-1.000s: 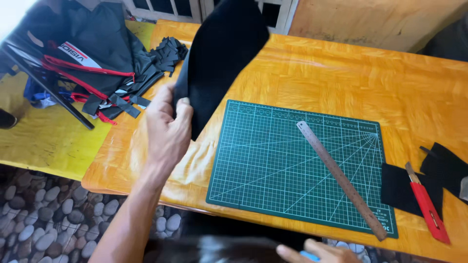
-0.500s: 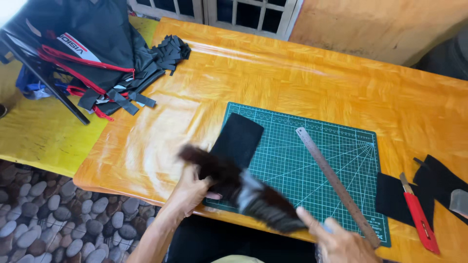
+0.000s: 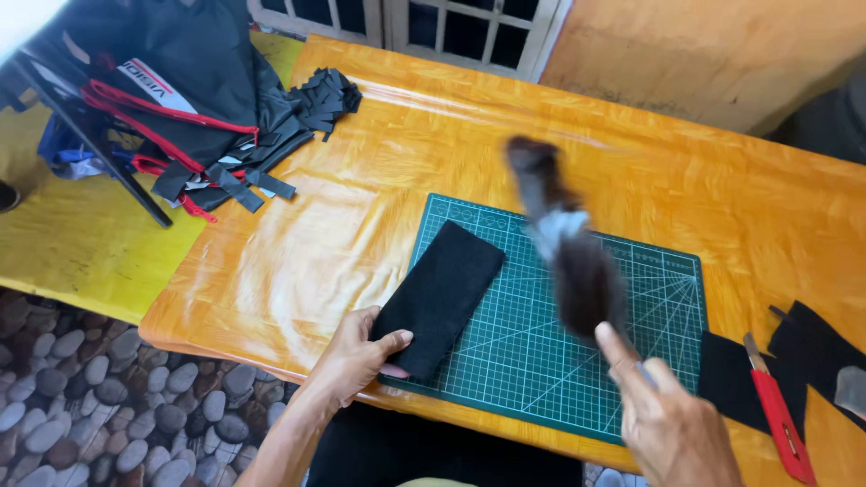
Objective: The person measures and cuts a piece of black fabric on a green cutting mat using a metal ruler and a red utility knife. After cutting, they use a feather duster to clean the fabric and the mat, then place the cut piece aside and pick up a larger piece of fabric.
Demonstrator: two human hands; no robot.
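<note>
Left hand (image 3: 356, 356) pinches the black fabric piece (image 3: 439, 298) at the cutting mat's (image 3: 631, 271) eight o'clock corner; right hand (image 3: 672, 424) grips a blurred brush (image 3: 568, 252). Best practice: hold fabric flat, sweep lightly outward.

We see the mat (image 3: 577, 361) lying on the desk (image 3: 469, 135), near its front edge. The cloth (image 3: 442, 298) lies on the mat's left end, its near corner under our left hand (image 3: 356, 356). Our right hand (image 3: 672, 424) holds the brush (image 3: 568, 243) above the mat's middle. The cutter (image 3: 776, 419) lies right of the mat, on fabric pieces (image 3: 812, 352). The bag (image 3: 180, 90) sits at the desk's far left.
</note>
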